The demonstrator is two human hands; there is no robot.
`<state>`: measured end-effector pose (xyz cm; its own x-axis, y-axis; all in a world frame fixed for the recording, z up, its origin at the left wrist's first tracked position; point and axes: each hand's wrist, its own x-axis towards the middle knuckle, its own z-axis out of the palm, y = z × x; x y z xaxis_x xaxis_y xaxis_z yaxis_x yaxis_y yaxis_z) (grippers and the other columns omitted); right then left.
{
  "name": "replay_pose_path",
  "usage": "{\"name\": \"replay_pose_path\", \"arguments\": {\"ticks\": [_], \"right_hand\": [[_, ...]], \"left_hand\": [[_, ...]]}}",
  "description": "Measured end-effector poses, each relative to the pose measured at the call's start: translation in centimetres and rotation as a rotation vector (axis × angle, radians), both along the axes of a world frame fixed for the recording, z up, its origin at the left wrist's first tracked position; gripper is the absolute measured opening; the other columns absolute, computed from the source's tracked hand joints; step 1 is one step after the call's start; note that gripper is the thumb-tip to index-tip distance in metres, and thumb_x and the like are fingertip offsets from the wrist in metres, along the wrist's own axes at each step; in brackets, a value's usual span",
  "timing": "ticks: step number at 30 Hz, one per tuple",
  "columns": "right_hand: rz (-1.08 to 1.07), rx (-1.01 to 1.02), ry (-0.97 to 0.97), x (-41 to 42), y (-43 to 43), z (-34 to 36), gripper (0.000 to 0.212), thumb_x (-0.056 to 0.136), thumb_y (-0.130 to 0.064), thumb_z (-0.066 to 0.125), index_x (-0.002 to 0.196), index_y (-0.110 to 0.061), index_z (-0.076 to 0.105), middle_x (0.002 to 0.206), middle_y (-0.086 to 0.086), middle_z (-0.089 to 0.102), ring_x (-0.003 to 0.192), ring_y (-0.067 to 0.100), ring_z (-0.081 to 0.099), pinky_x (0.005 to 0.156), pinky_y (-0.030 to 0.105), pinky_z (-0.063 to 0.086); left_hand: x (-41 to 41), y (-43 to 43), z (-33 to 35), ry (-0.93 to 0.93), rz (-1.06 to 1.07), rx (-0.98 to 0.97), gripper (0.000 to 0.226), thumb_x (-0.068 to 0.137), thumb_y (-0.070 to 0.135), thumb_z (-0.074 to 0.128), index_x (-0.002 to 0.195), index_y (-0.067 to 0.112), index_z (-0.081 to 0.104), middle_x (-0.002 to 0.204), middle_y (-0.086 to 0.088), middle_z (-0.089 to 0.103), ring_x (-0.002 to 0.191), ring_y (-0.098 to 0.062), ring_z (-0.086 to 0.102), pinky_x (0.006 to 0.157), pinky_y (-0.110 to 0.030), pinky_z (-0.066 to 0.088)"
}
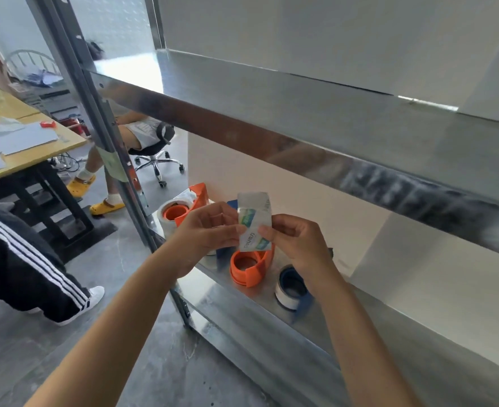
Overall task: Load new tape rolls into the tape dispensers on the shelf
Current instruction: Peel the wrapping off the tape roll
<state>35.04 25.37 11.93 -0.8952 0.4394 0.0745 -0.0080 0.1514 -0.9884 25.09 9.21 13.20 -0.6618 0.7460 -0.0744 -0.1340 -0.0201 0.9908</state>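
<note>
Head view has us looking down at both our hands in front of a metal shelf (260,292). Our left hand (204,230) and right hand (298,239) are both pinching the same thing: a tape roll (254,221) still in its clear printed wrapper, held up between the two sets of fingertips. Left thumb and fingers clamp its left edge, right thumb and forefinger nip the lower right edge, other right fingers curled in. Can't read the print properly, it's upside down and a bit blurry.

Right under our fingertips, on the shelf, sits an empty orange dispenser (249,265) lying flat, apart from the roll we're holding. Just past our left fingers, further back, there's another orange dispenser (183,211) with a whitish roll on it. Below our right wrist is a blue dispenser (293,286) that also carries a white roll. Something blue peeks out behind our left knuckles, mostly hidden, so we can't tell what it is.

Off beyond our left arm there's a yellow table (37,136) and someone on an office chair (154,154).
</note>
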Motion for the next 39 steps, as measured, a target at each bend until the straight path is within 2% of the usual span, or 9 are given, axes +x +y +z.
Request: {"name": "replay_pose_path", "arguments": {"ticks": [5,10,15,20,27,30,34,37,39], "right_hand": [[-0.103,-0.036,0.035,-1.2,-2.4,-0.1,0.015,0.080,-0.012,0.074,0.082,-0.027,0.073,0.078,-0.015,0.075,0.077,0.002,0.071,0.068,0.015,0.054],[-0.273,-0.097,0.036,-2.1,-5.6,-0.8,0.015,0.079,-0.011,0.074,0.080,-0.026,0.074,0.085,-0.006,0.076,0.086,0.015,0.072,0.078,0.030,0.058],[-0.384,-0.143,0.062,-2.1,-8.7,-0.8,0.020,0.082,-0.003,0.070,0.079,-0.023,0.071,0.071,-0.016,0.074,0.071,0.000,0.070,0.065,0.013,0.053],[-0.471,-0.109,0.062,-1.5,-11.0,-0.4,0.023,0.084,-0.004,0.068,0.077,-0.025,0.071,0.068,-0.017,0.073,0.067,-0.004,0.068,0.063,0.010,0.051],[-0.549,-0.126,0.052,-0.5,-10.3,0.0,0.014,0.083,-0.011,0.071,0.082,-0.024,0.073,0.083,-0.009,0.076,0.079,0.006,0.072,0.068,0.017,0.055],[-0.571,-0.168,0.056,0.1,-9.4,0.0,0.012,0.083,-0.009,0.070,0.086,-0.020,0.073,0.085,-0.007,0.076,0.082,0.010,0.072,0.070,0.020,0.057],[-0.606,-0.175,-0.008,1.5,-8.1,-0.6,0.011,0.083,-0.010,0.070,0.088,-0.019,0.074,0.085,-0.008,0.077,0.084,0.011,0.073,0.072,0.026,0.059],[-0.618,-0.177,-0.020,2.2,-7.5,-1.3,0.013,0.082,-0.009,0.071,0.086,-0.021,0.074,0.085,-0.007,0.077,0.082,0.008,0.072,0.066,0.020,0.056],[-0.628,-0.201,-0.038,2.4,-7.3,-2.1,0.015,0.082,-0.008,0.071,0.083,-0.022,0.074,0.080,-0.008,0.077,0.076,0.004,0.071,0.061,0.016,0.053]], "left_hand": [[-2.9,-1.0,-0.2,0.012,-0.108,-0.002,0.020,0.060,0.024,0.079,0.075,0.018,0.068,0.101,-0.012,0.072,0.100,-0.033,0.067,0.089,-0.048,0.051],[-5.5,-2.2,0.0,0.005,-0.255,0.010,0.013,0.069,0.010,0.075,0.077,0.013,0.066,0.094,-0.007,0.074,0.091,-0.025,0.070,0.073,-0.027,0.060],[-7.3,-3.1,-0.3,-0.020,-0.401,0.012,0.015,0.072,0.011,0.071,0.084,0.007,0.063,0.100,-0.014,0.072,0.093,-0.029,0.069,0.080,-0.035,0.059],[-7.9,-3.4,-0.8,-0.032,-0.508,0.014,0.022,0.075,0.010,0.071,0.090,-0.001,0.059,0.098,-0.014,0.072,0.095,-0.032,0.069,0.081,-0.037,0.058],[-7.1,-1.7,-0.3,-0.071,-0.500,-0.034,0.020,0.087,0.003,0.059,0.104,-0.009,0.059,0.101,-0.018,0.071,0.089,-0.028,0.071,0.068,-0.026,0.058],[-6.9,-0.5,-0.5,-0.107,-0.449,-0.042,0.020,0.093,0.014,0.054,0.102,0.001,0.065,0.096,-0.014,0.072,0.085,-0.024,0.071,0.071,-0.027,0.059],[-7.3,2.0,-4.6,0.108,-0.195,-0.236,0.009,0.090,0.013,0.061,0.089,0.018,0.068,0.087,-0.003,0.068,0.083,-0.019,0.061,0.068,-0.021,0.052],[-7.2,3.1,-8.3,0.289,-0.186,-0.438,0.025,0.089,0.014,0.063,0.113,0.012,0.066,0.100,0.001,0.065,0.083,-0.009,0.060,0.065,-0.012,0.044],[-7.1,3.6,-10.7,0.258,-0.158,-0.535,0.041,0.088,0.012,0.061,0.129,0.008,0.055,0.116,-0.005,0.063,0.094,-0.015,0.061,0.078,-0.022,0.050]]}}
